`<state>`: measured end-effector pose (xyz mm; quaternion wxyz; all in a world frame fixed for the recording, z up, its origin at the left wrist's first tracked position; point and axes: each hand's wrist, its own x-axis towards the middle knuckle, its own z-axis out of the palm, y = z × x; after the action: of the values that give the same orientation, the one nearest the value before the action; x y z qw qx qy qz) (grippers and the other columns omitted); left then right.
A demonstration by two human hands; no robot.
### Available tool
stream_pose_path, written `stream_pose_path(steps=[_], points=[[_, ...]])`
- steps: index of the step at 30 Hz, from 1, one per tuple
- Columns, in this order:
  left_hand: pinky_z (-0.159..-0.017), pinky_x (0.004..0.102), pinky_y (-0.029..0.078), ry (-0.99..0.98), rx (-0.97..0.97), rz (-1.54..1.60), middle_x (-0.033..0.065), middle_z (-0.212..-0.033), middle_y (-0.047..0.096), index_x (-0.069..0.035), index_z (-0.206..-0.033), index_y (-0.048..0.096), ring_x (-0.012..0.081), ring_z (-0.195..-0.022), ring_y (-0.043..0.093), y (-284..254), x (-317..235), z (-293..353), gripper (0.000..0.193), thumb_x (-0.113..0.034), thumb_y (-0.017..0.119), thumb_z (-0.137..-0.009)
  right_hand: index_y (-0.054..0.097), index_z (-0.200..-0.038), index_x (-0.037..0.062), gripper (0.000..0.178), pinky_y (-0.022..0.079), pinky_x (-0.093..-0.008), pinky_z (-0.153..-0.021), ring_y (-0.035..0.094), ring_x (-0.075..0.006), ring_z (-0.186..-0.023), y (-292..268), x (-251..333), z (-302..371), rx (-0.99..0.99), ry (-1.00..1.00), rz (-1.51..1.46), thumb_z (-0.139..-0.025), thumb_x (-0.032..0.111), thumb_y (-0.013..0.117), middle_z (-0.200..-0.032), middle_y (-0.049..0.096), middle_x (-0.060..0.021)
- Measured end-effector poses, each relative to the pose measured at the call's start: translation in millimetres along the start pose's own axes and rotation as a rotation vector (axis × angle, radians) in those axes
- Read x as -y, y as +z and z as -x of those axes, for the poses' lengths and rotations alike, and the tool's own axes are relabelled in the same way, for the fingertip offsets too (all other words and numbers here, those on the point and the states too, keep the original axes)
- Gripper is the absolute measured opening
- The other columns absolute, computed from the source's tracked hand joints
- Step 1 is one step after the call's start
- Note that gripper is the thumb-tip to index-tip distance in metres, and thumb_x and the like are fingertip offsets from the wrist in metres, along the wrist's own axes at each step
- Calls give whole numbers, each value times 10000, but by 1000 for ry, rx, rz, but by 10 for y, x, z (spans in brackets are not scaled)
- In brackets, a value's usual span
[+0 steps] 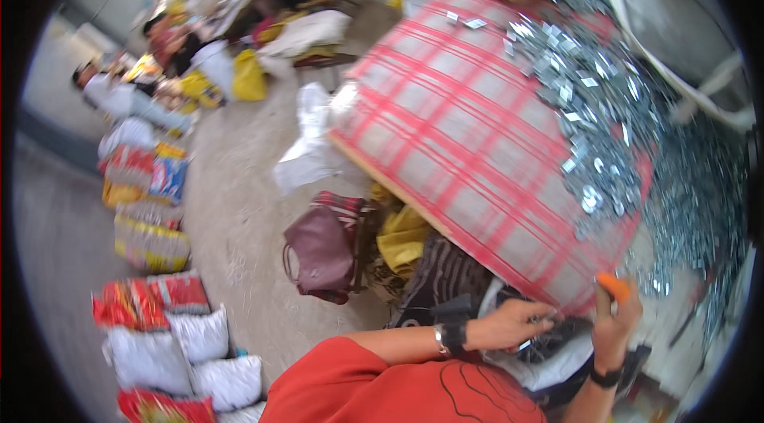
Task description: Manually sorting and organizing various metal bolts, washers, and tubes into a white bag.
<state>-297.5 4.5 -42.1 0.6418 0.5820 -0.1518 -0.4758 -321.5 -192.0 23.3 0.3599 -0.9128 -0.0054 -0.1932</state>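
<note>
Well, along the far left, red packets [131,305] and plump white packets [150,361] lay in rows on the concrete floor [247,224], while farther up a person [123,97] in pale clothing sat among more bags. Nearer the middle, a crumpled white sheet [306,144] lay on the floor, and below it stood a purple handbag [322,249], just beside some yellow cloth [404,240]. Next came dark striped cloth [446,268], close to the near edge of a tilted-looking table [446,116] covered in red-and-white check. The left hand [509,326], a watch on its wrist, had its thumb and fingers drawn together in a narrow pinch on a small shiny piece [543,318], over an open white bag [553,371]. To its right, the right hand [617,318] was raised by the table's corner, thumb and fingers closed around an orange object [613,286]; the blur left it unclear what kind of thing that was. Beyond, a broad heap of flat, glinting metal pieces [605,105] covered the table's right side and spread past its edge.
</note>
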Motion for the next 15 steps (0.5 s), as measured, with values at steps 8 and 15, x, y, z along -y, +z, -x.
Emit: stream_pose_path(steps=[8,15], points=[[-414,254,423,86,-74,56,-2,-554,467,-112,-1331,557,66,-416,481,10,-6,80,349,-211,545,-997,649,-1051,19,203,428,-228,-649,572,-94,-730,29,23,88,37,356,-487,-857,-38,641,-834,604,-7],[-637,432,497,522,-403,-596,196,-850,618,-52,-1114,610,357,-726,625,160,198,15,236,-137,598,-894,633,-991,65,133,373,-199,-529,495,-76,-578,-12,-24,212,-46,685,-874,-864,91,662,-710,559,16]])
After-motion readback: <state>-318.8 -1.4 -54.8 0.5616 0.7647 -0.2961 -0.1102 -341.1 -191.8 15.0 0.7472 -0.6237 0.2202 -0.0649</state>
